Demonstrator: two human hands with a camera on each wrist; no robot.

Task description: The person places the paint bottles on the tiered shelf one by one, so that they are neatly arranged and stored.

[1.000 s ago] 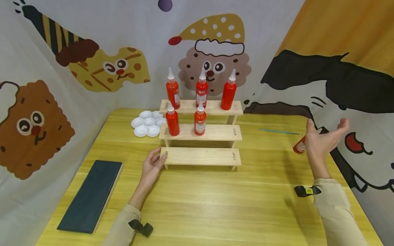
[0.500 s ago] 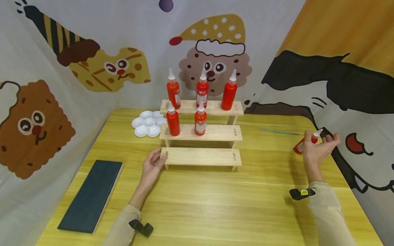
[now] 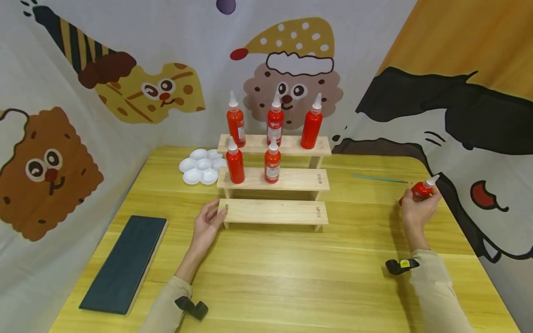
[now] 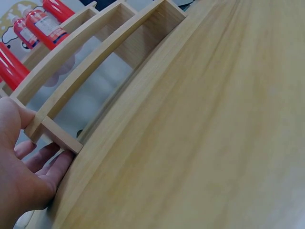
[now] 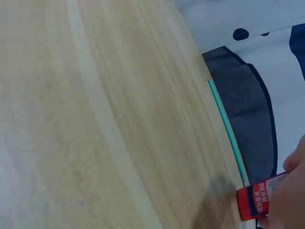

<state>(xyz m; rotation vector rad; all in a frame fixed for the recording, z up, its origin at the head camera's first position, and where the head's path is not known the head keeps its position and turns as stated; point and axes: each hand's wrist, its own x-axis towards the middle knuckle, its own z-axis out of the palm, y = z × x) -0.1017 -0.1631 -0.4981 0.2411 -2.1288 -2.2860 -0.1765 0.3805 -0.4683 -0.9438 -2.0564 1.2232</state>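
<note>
The left hand (image 3: 206,225) holds the left end of the lowest tier of a wooden stepped stand (image 3: 272,212). In the left wrist view its thumb lies at the top board and its fingers sit by the short leg (image 4: 62,136). Far to the right, the right hand (image 3: 418,215) grips a red paint bottle (image 3: 422,189) with a white pointed nozzle, tilted up to the right. The labelled lower part of this bottle (image 5: 257,199) shows in the right wrist view. Two similar red bottles (image 3: 272,166) stand on the middle tier and three more (image 3: 311,128) on the top tier.
A white flower-shaped palette (image 3: 203,166) lies left of the stand. Nearer the front left is a dark rectangular board (image 3: 124,264). A thin teal paintbrush (image 3: 376,178) lies close to the right hand. A printed cloth (image 3: 183,27) hangs behind the table.
The right hand has come down and left, and its spread fingers have closed round the bottle that was lying tilted there. The left hand has stayed at the stand.
</note>
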